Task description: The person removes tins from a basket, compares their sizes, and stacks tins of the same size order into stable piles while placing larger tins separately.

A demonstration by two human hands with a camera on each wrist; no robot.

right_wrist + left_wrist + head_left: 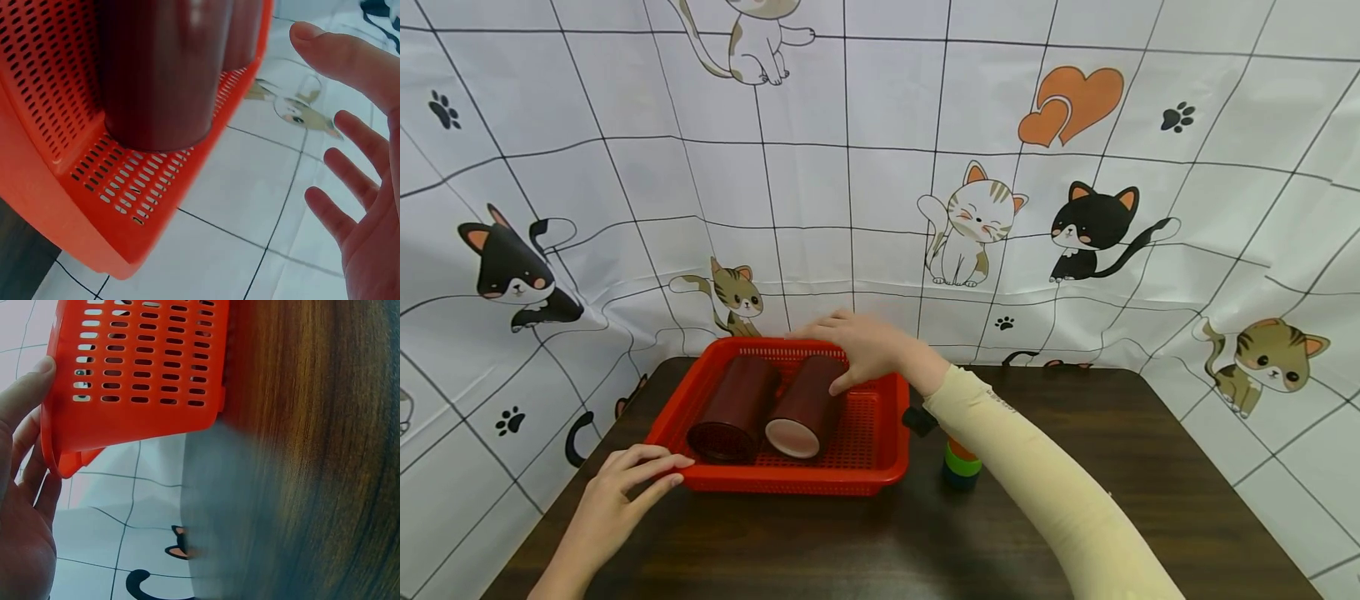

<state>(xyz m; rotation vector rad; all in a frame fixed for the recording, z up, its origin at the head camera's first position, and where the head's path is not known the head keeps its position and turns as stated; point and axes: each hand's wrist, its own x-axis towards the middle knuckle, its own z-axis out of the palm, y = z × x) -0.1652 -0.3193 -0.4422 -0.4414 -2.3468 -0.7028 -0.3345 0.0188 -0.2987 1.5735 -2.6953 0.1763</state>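
Observation:
A red plastic basket (790, 479) with slotted walls stands on the table, and two dark reddish-brown cylinders lie side by side in it. The left cylinder (741, 400) shows a dark near end; the right cylinder (812, 396) shows a pale one. At the basket's front left corner, my left hand (625, 487) pinches the rim, thumb against the outer side in the left wrist view. My right hand (868, 346) reaches over the back right of the basket, beside the right cylinder. Its fingers are spread and apart from the cylinder (162, 81) in the right wrist view, holding nothing.
Right of the basket stands a small orange, green and dark blue object (961, 468), partly behind my right forearm. A black item (919, 421) sits by the basket's right side. A white cat-print sheet (887, 192) surrounds the dark wooden table (820, 550) at the back and sides.

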